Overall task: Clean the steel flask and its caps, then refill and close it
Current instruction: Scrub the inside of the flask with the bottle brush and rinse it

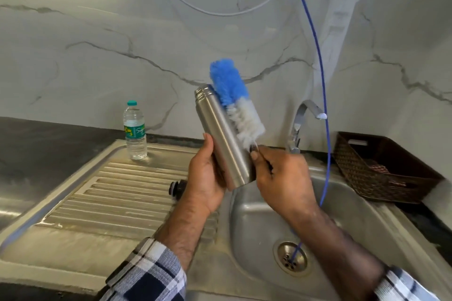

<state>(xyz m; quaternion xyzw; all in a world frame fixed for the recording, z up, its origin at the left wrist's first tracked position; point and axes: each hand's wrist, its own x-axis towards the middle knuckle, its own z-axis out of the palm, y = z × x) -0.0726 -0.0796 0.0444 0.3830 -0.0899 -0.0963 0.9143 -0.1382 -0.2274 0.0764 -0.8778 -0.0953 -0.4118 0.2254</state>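
Checked sleeves (156, 273) framed both forearms above the sink (247, 217). Left of the sink bowl, a water bottle (135, 129) stood on the drainboard (110, 193), with a dark cap (178, 188) near the wrist. Over the bowl's left rim, the left grip (208, 178) wrapped the tilted, uncapped steel flask (223, 139). Against its right side lay the bottle brush (234, 100), its handle pinched in the right grip (281, 178). Right of the sink sat a tap (302, 124), a blue hose (322, 115) and a wicker basket (381, 168).
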